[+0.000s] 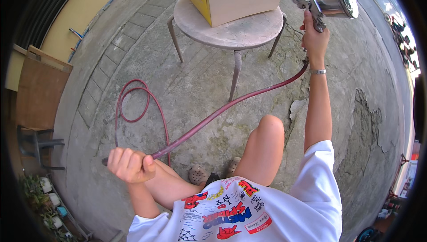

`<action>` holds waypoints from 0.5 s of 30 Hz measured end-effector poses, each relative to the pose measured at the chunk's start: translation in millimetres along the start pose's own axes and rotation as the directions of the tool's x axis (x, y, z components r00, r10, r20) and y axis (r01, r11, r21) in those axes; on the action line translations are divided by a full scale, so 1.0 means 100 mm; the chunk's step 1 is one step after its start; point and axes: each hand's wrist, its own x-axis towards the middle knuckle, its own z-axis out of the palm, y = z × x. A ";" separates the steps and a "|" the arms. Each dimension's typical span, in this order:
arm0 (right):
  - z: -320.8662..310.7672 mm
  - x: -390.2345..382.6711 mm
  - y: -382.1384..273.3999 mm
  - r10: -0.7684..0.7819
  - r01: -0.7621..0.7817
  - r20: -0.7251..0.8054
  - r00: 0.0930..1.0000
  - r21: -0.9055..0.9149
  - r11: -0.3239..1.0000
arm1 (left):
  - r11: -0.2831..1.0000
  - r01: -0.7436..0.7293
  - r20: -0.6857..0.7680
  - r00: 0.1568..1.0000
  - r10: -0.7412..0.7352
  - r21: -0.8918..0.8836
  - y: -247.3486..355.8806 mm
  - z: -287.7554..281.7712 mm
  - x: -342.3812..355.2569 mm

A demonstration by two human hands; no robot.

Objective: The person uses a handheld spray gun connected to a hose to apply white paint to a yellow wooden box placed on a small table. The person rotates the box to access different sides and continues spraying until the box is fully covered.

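My right hand [316, 42] is raised at the upper right, wrapped round the handle of a metal spray gun [315, 11] with a shiny silver cup [331, 2]. The gun tilts so that its nozzle end points left, toward a box-like white and yellow piece [244, 2] with an opening on top. That piece rests on a round, worn stool [222, 35]. From the gun's handle a dark red hose [231, 104] runs down to the lower left. There my left hand [131, 165] is closed round the hose.
More hose lies looped on the cracked concrete floor [195, 82] at left. A brown board [42, 90] and a dark stool [40, 146] stand by the left wall, with potted plants [42, 197] below. Motorbikes [400, 37] are far right. My feet in clogs [198, 174] are beneath me.
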 end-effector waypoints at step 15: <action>0.07 -0.75 -0.29 0.077 -0.112 0.163 0.984 0.219 0.969 | 0.995 0.067 -0.027 0.998 -0.065 0.071 -0.23 -0.11 -0.12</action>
